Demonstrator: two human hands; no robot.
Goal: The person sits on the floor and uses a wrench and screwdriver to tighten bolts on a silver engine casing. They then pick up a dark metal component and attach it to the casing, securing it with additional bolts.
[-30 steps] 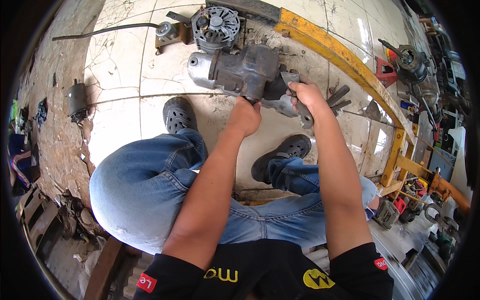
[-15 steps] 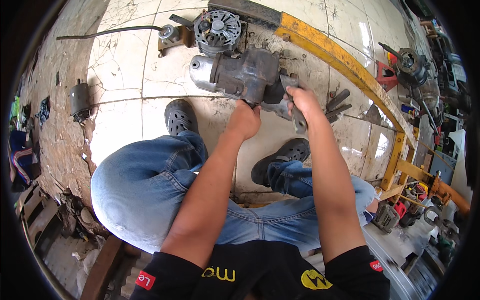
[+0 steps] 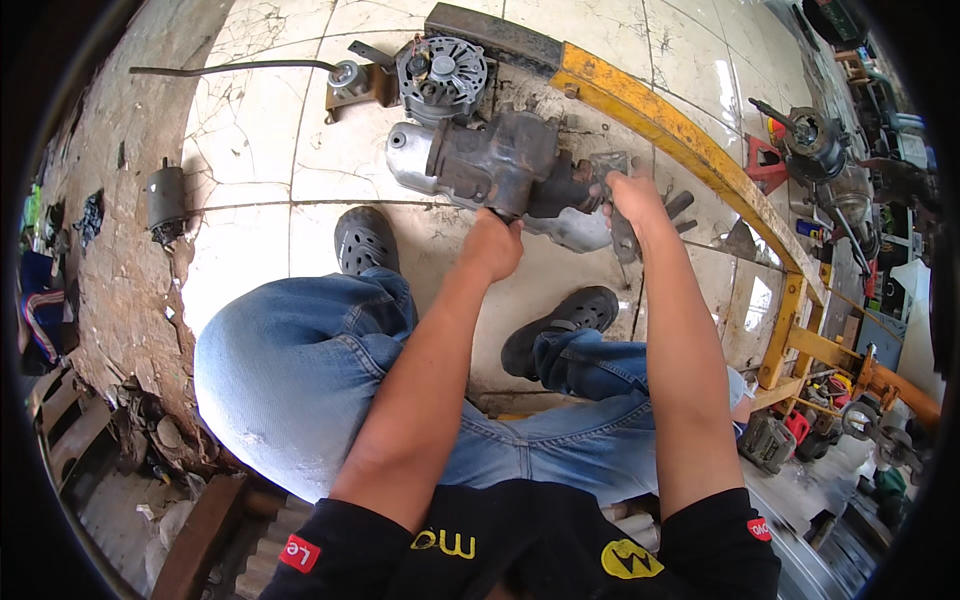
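A bulky grey metal housing (image 3: 520,150) with a silver rounded left end lies on the tiles in front of me. My left hand (image 3: 491,246) has closed fingers around its near lower edge; the fingertips are hidden beneath it. To the right, my right hand (image 3: 634,197) grips a flat dark metal bracket (image 3: 624,238) with the thumb on top. The bracket stands beside the housing's right end, where a dark ribbed part (image 3: 572,180) now shows. Below that end, a smooth grey metal piece (image 3: 570,230) rests on the floor.
An alternator (image 3: 442,77) sits just behind the housing, beside a brown bracket with a long rod (image 3: 240,68). A yellow steel frame (image 3: 680,110) curves along the far right. A small dark cylindrical motor (image 3: 165,203) stands at left. Dark bars (image 3: 678,205) lie by my right hand.
My right hand has moved right with the flat bracket, away from the housing, uncovering its dark right end. My left hand keeps its hold on the near edge.
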